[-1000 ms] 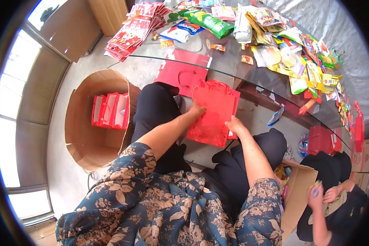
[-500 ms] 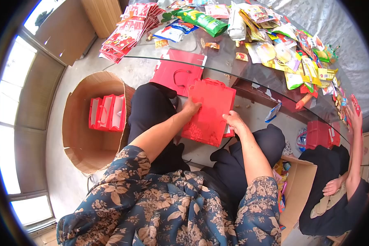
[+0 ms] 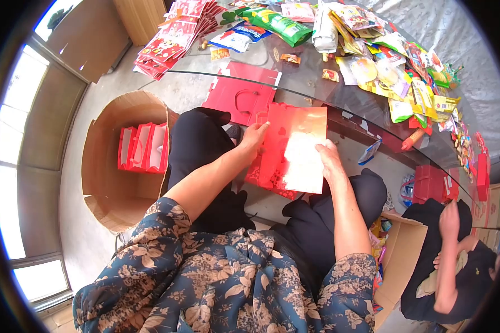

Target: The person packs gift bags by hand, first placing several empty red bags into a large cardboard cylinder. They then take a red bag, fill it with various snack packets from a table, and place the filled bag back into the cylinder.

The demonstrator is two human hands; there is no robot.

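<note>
Over my lap, a glossy red paper gift bag [image 3: 291, 125] is held between my two hands. My left hand [image 3: 254, 139] pinches its left edge, thumb on the front. My right hand [image 3: 331, 160] grips the right edge, where strong white glare washes out the lower panel. Part of the bag reaches out below and to the left, with a pale pattern near its bottom. Just beyond it, a flat red bag with a handle [image 3: 241, 91] lies partly under the glass table edge.
At left, a round-looking cardboard box [image 3: 100, 188] contains several red bags [image 3: 144, 147]. Snack packets [image 3: 394, 72] and red printed bags [image 3: 169, 41] cover the glass table [image 3: 294, 91]. Another cardboard box [image 3: 403, 250] stands by my right knee. A co-worker [image 3: 450, 277] sits at far right.
The bag has turned in my hands, its right side now catching bright glare as my right hand moved slightly right. The co-worker's raised arm has drawn back from the table.
</note>
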